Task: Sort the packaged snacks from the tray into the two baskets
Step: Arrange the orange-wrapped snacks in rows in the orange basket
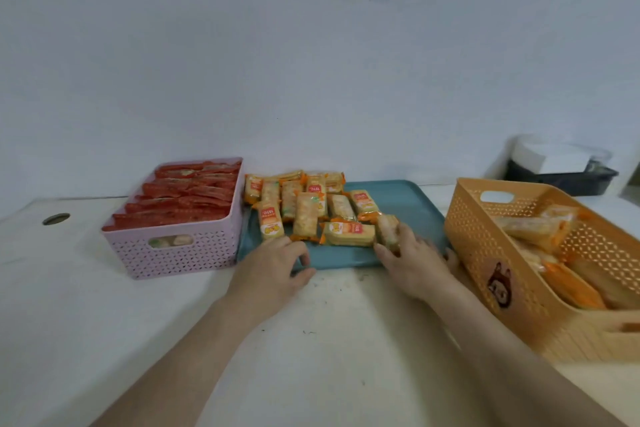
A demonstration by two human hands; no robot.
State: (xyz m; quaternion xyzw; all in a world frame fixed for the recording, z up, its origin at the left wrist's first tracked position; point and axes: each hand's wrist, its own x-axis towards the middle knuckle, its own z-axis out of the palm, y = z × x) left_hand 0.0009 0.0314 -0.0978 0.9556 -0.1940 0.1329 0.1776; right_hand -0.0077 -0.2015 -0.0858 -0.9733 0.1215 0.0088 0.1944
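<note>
Nearest, two bare forearms reach over the white table. The left hand rests at the near edge of the teal tray, fingers loosely curled and holding nothing. The right hand has its fingers closed around an orange-wrapped snack at the tray's near right. More orange packets lie across the tray. Left stands the pink basket full of red packets; right, the orange basket holds orange ones
</note>
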